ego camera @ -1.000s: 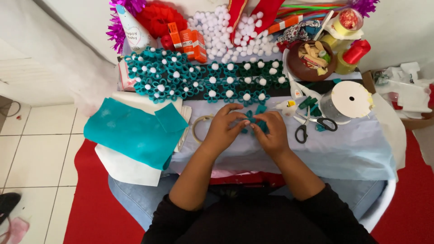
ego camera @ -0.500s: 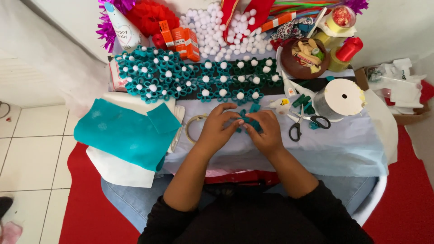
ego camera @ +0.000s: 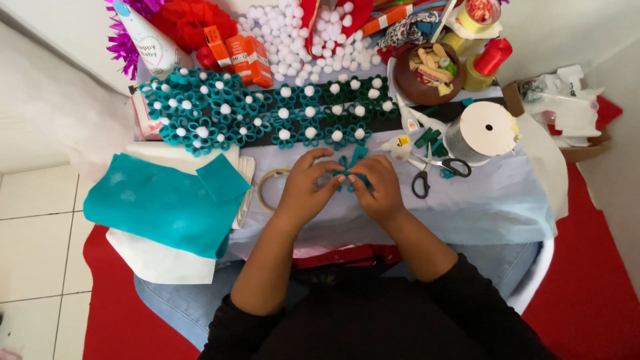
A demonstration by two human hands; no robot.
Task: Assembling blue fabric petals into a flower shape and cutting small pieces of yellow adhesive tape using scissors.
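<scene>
A small teal felt flower (ego camera: 349,172) sits between the two hands, right in the middle of the table, on the pale blue cloth (ego camera: 493,203). The left hand (ego camera: 305,188) pinches it from one side with its fingertips. The right hand (ego camera: 378,187) pinches it from the other side. Both hands are closed on the flower, and their fingertips almost meet. Bits of teal stick up above the fingers.

Just left of the left hand lies a tape ring (ego camera: 268,189), close to the wrist. Further left, a big sheet of teal felt (ego camera: 160,207) hangs over the table edge on top of white sheets (ego camera: 157,260).

Behind the hands is a long row of finished teal flowers (ego camera: 267,113) with white balls in their middles. Behind those is a pile of white pom-poms (ego camera: 300,40) and some orange glue boxes (ego camera: 240,57).

To the right of the right hand lie black scissors (ego camera: 433,175), near it but not touching. A small glue bottle (ego camera: 400,144) lies just above them. A big white spool (ego camera: 487,130) stands further right, and a brown bowl (ego camera: 427,77) full of bits sits behind it.

Nothing lies between the hands and the flower.
</scene>
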